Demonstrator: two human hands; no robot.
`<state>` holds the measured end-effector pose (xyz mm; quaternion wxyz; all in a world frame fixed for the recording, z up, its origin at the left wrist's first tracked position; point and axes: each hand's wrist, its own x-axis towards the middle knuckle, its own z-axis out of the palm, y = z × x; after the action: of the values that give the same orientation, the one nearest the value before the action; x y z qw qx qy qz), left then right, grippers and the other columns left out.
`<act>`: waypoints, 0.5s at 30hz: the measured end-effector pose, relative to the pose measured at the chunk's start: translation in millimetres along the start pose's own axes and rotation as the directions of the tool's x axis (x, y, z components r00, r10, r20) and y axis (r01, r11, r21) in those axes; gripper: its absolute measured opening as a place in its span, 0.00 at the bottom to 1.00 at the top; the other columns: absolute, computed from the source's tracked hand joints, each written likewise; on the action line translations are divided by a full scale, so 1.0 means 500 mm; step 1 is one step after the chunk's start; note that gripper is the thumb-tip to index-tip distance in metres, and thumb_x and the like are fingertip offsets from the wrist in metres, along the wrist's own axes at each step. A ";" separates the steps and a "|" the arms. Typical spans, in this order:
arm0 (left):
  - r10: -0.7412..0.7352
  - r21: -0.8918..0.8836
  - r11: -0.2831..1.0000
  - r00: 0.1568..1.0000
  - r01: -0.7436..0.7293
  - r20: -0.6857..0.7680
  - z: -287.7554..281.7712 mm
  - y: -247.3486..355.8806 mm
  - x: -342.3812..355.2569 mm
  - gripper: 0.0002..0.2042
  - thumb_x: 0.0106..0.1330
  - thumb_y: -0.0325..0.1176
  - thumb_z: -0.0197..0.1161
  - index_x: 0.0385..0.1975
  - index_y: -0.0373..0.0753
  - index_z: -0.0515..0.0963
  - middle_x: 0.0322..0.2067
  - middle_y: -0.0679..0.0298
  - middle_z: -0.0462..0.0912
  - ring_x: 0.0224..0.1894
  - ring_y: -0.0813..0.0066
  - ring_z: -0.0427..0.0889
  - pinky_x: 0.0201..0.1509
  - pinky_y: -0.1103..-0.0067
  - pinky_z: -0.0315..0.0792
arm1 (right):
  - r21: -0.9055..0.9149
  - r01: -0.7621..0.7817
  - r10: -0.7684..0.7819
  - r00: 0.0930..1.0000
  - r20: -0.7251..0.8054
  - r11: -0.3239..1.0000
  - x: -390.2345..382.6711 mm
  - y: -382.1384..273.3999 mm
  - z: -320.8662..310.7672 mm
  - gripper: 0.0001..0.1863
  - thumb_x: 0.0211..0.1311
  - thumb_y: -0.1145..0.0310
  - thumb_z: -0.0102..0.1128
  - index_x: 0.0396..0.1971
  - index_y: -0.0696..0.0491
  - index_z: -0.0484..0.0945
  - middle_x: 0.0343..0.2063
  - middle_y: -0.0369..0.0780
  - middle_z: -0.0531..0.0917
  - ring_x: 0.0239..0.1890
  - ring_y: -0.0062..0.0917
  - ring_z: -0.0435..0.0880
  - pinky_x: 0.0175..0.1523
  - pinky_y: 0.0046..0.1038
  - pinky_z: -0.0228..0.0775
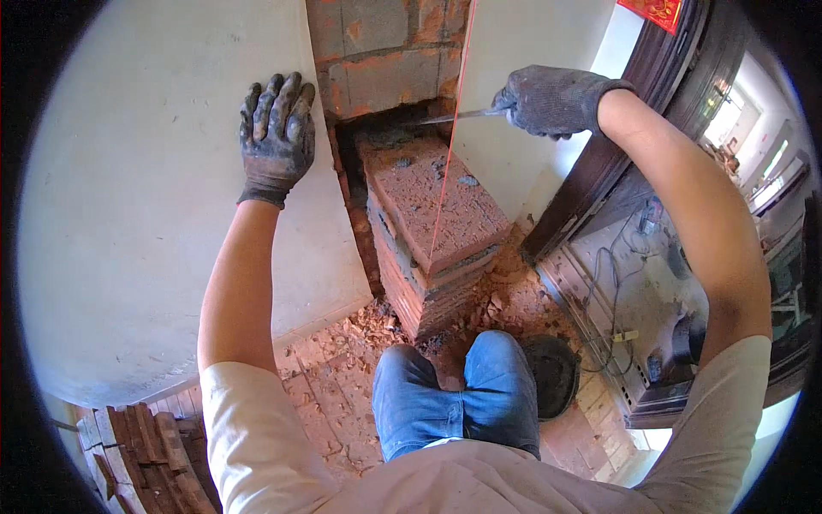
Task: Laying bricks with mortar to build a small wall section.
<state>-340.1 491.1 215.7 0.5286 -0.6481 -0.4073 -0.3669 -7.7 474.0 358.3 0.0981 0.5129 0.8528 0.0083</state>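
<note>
My left hand (pixel 278 133), in a dark grey work glove, lies flat with fingers stretched on the white wall (pixel 154 188) beside a gap. In the same kind of glove, my right hand (pixel 548 101) is closed round the handle of a trowel (pixel 467 115). Its thin blade reaches left into the dark recess behind a stack of reddish blocks (pixel 437 206); the tip is lost in shadow. Dabs of grey mortar (pixel 468 180) dot the top block, and more shows in the joint below it. A taut red string (pixel 447 163) runs down past the blade and over the block.
Broken brick rubble (pixel 368 330) litters the floor round the stack. A black rubber bucket (pixel 550 375) stands right of my knees. Bricks (pixel 141 454) are piled at the lower left. A dark wooden door frame (pixel 591 193) and a loose cable (pixel 612 274) are at right.
</note>
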 end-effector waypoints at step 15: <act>-0.005 0.016 1.000 1.000 0.005 0.009 0.005 0.006 0.009 0.17 0.60 0.30 0.56 0.50 0.44 0.75 0.55 0.62 0.73 0.59 0.61 0.69 0.65 0.60 0.59 | -0.166 0.298 -0.303 0.953 -0.005 0.940 0.003 0.169 0.085 0.11 0.58 0.69 0.52 0.38 0.56 0.78 0.26 0.35 0.80 0.24 0.19 0.81 0.31 0.22 0.76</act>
<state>-335.7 493.9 218.0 0.5312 -0.6444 -0.4142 -0.3619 72.6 511.6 325.8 0.1268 0.3669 0.9188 0.0710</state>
